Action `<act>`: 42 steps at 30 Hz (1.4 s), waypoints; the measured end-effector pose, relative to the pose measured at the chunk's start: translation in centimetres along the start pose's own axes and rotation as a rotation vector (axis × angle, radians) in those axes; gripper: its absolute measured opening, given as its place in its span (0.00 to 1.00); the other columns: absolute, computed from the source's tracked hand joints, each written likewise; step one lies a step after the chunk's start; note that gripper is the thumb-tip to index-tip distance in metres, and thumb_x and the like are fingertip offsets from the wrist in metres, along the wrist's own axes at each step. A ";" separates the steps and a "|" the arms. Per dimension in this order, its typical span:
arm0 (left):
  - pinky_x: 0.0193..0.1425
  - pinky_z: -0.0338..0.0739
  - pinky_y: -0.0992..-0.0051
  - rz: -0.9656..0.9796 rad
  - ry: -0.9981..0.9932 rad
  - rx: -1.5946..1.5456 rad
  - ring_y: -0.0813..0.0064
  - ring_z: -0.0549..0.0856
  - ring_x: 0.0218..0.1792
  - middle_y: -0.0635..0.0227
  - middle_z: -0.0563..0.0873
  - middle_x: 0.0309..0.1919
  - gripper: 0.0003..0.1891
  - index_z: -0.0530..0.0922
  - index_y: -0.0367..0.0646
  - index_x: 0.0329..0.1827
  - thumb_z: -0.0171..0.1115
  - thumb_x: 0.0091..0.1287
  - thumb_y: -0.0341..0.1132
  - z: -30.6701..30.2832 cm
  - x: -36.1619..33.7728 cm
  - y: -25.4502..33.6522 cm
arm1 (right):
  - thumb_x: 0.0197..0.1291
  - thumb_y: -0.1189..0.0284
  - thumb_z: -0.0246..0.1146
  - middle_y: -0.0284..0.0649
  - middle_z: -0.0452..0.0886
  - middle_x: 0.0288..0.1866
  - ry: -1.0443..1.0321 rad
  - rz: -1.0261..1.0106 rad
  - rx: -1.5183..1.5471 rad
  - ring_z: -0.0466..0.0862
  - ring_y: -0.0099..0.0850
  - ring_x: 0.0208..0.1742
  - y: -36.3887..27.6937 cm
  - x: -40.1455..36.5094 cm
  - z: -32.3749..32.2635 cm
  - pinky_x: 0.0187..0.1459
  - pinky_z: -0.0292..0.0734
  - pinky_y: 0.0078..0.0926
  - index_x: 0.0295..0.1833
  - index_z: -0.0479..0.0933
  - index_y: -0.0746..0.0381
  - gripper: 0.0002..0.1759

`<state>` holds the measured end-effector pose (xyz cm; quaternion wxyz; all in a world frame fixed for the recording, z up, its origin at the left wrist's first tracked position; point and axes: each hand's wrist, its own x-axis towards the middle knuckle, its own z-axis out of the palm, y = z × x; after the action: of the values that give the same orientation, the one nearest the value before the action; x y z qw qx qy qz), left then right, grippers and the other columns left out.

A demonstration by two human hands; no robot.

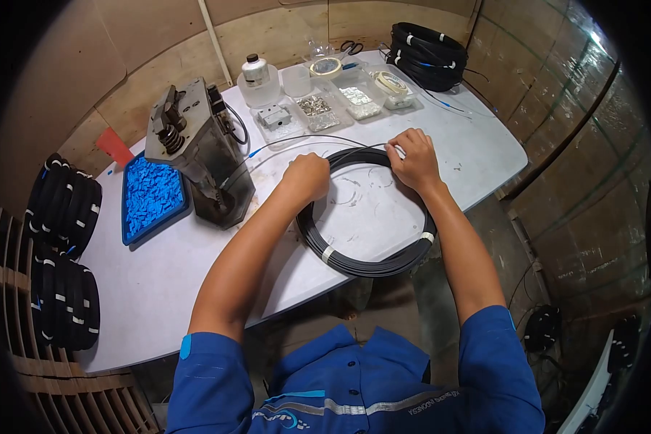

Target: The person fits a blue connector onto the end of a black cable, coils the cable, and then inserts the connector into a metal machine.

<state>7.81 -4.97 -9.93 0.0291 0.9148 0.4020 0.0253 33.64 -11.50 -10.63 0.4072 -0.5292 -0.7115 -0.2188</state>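
A coil of black cable (369, 267) lies near the front edge of the white table, bound with white ties at its lower left and right. My left hand (309, 176) is closed around the coil's upper left side. My right hand (414, 158) pinches a thin black cable end above the coil's upper right. A loose cable loop with a blue tip (252, 154) arcs behind my left hand toward the press. What lies under my fingers is partly hidden.
A metal press (195, 145) stands left, beside a blue tray (186, 214) of blue pieces. Behind are clear containers (318, 108), a bottle (254, 70), tape rolls and scissors. More coils sit at back right (427, 58) and far left (65, 296).
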 end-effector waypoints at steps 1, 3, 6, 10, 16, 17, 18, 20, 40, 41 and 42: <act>0.50 0.87 0.55 -0.005 0.020 0.007 0.43 0.91 0.39 0.39 0.89 0.35 0.18 0.88 0.31 0.36 0.68 0.66 0.42 0.3 0.1 -0.3 | 0.59 0.71 0.69 0.36 0.82 0.32 0.003 0.000 -0.001 0.81 0.37 0.40 0.1 -0.1 -0.2 0.45 0.70 0.37 0.32 0.82 0.58 0.05; 0.49 0.87 0.55 -0.014 0.044 0.018 0.43 0.91 0.39 0.39 0.89 0.34 0.17 0.88 0.31 0.36 0.68 0.66 0.42 0.2 0.3 -0.7 | 0.59 0.68 0.70 0.40 0.85 0.32 -0.287 0.121 0.051 0.84 0.41 0.40 0.0 -0.1 -0.5 0.45 0.77 0.40 0.32 0.84 0.60 0.07; 0.49 0.87 0.54 -0.015 0.017 0.005 0.42 0.91 0.38 0.39 0.89 0.34 0.17 0.88 0.32 0.36 0.70 0.65 0.42 -0.1 0.2 -0.7 | 0.58 0.66 0.70 0.46 0.88 0.34 -0.579 0.318 0.031 0.87 0.47 0.39 -0.9 0.2 -1.3 0.46 0.82 0.44 0.34 0.87 0.61 0.08; 0.49 0.87 0.54 -0.044 0.027 0.005 0.43 0.91 0.39 0.42 0.90 0.35 0.17 0.88 0.33 0.36 0.71 0.64 0.43 0.3 0.3 -0.4 | 0.57 0.65 0.73 0.49 0.89 0.33 -0.668 0.396 -0.156 0.89 0.49 0.39 -2.0 1.4 -2.2 0.45 0.84 0.44 0.35 0.88 0.60 0.10; 0.49 0.88 0.54 -0.126 0.103 -0.048 0.44 0.92 0.41 0.44 0.91 0.38 0.13 0.90 0.36 0.40 0.70 0.62 0.38 0.1 -0.7 0.2 | 0.56 0.62 0.76 0.48 0.88 0.33 -0.765 0.499 -0.093 0.89 0.47 0.37 -1.4 2.3 -2.6 0.44 0.84 0.43 0.36 0.88 0.60 0.12; 0.49 0.88 0.54 -0.138 0.119 -0.058 0.45 0.92 0.41 0.45 0.91 0.38 0.14 0.90 0.36 0.40 0.71 0.63 0.40 0.2 -0.7 0.2 | 0.56 0.62 0.76 0.48 0.88 0.33 -0.765 0.497 -0.093 0.89 0.47 0.37 -1.2 2.3 -2.5 0.44 0.84 0.43 0.36 0.88 0.60 0.12; 0.49 0.88 0.54 -0.137 0.119 -0.058 0.45 0.92 0.41 0.45 0.91 0.38 0.14 0.90 0.36 0.40 0.71 0.63 0.40 0.2 -0.6 0.2 | 0.57 0.63 0.76 0.48 0.88 0.34 -0.635 0.514 0.066 0.88 0.46 0.37 -0.9 2.2 -2.1 0.44 0.83 0.41 0.35 0.87 0.60 0.12; 0.48 0.88 0.55 -0.149 0.123 -0.074 0.45 0.92 0.41 0.46 0.91 0.38 0.15 0.90 0.37 0.40 0.72 0.64 0.42 0.2 -0.6 0.2 | 0.58 0.63 0.75 0.47 0.88 0.35 -0.504 0.530 0.222 0.88 0.45 0.37 -0.2 1.8 -1.5 0.44 0.83 0.40 0.35 0.86 0.61 0.12; 0.47 0.87 0.53 -0.189 0.163 -0.078 0.47 0.91 0.41 0.48 0.91 0.37 0.18 0.89 0.39 0.41 0.72 0.66 0.47 0.9 -0.8 0.6 | 0.71 0.62 0.65 0.49 0.85 0.51 -0.618 0.398 0.100 0.84 0.47 0.56 0.7 -0.3 -0.9 0.59 0.79 0.42 0.59 0.83 0.58 0.17; 0.46 0.87 0.54 -0.192 0.180 -0.076 0.47 0.92 0.40 0.48 0.91 0.37 0.18 0.90 0.38 0.40 0.73 0.66 0.47 0.9 -0.8 0.7 | 0.71 0.62 0.65 0.49 0.85 0.51 -0.616 0.407 0.093 0.84 0.47 0.56 1.1 -0.6 -0.6 0.59 0.79 0.42 0.59 0.83 0.58 0.17; 0.46 0.87 0.54 -0.177 0.176 -0.078 0.47 0.92 0.40 0.48 0.91 0.37 0.18 0.90 0.38 0.40 0.73 0.66 0.47 0.9 -0.8 0.7 | 0.72 0.61 0.63 0.50 0.84 0.53 -0.649 0.393 0.047 0.84 0.48 0.57 0.9 -0.7 -0.5 0.60 0.79 0.43 0.61 0.82 0.58 0.18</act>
<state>7.87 -6.11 -10.80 0.0316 0.8682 0.4807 0.1186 34.69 -11.97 -11.03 0.2068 -0.6880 -0.6932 0.0588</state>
